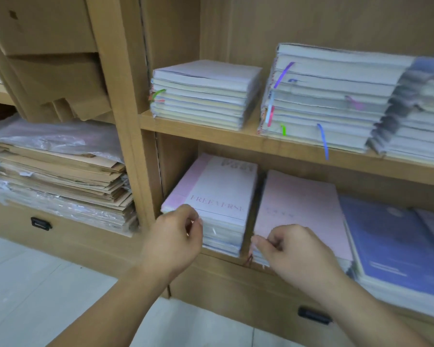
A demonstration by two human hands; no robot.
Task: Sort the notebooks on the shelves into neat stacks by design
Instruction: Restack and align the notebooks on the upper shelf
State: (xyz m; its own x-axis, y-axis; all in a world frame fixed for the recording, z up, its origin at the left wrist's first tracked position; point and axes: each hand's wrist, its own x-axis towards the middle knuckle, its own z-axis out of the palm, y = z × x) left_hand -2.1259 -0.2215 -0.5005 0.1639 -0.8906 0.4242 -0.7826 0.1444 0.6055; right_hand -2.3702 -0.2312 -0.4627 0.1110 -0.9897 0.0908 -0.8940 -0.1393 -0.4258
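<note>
On the lower shelf (311,169) stand three stacks of notebooks. The left stack (223,196) has a pink-and-white cover reading FREEVERSE on top. My left hand (173,236) is at its front left corner, fingers curled against the stack's edge. The middle stack (303,204) has a plain pink cover on top, and my right hand (293,246) pinches its front left corner. A blue-covered stack (391,244) lies at the right. On the upper shelf sit a short white stack (206,93) and a taller stack (331,96) with coloured ribbons.
A further blurred stack (421,108) sits at the upper right. The left bay holds brown paper sheets (60,176) under clear plastic and cardboard (53,66) above. Drawers with dark handles (313,315) run below the shelves. Pale floor tiles (35,296) lie at the lower left.
</note>
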